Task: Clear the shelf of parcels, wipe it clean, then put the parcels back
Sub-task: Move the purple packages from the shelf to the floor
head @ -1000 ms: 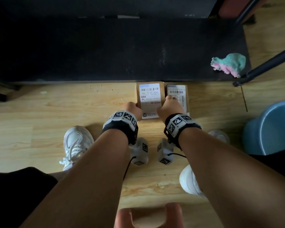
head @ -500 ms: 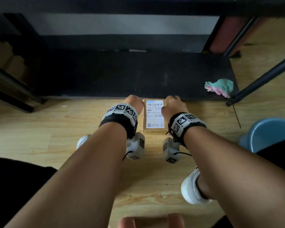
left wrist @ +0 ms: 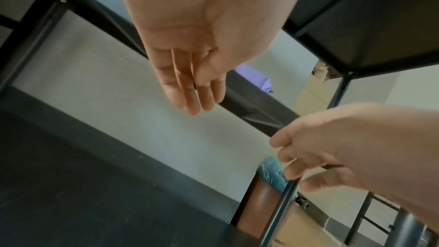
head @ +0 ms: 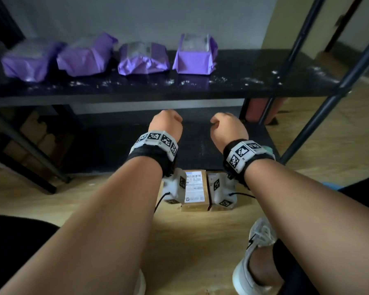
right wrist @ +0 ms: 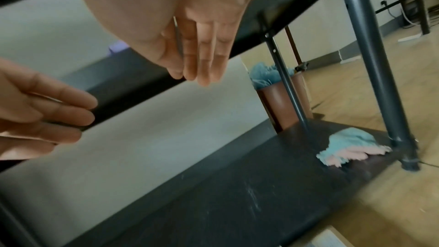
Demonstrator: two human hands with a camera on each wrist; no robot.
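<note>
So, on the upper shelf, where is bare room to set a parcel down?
The upper shelf is bare, though dusty, from the rightmost purple parcel to the right post. A narrow front strip is also free. The left side is crowded: four purple parcels sit in a row.

Bare forearms, tagged wrist rigs

Black wristbands carry white blocks printed with black square markers; white camera pods trail thin black cables; white sneakers.

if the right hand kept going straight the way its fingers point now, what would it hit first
Probably the front edge of the upper shelf: the right hand is empty, fingers straight, aimed at it. Depth is unclear; slightly lower, it would pass underneath toward the wall.
</note>
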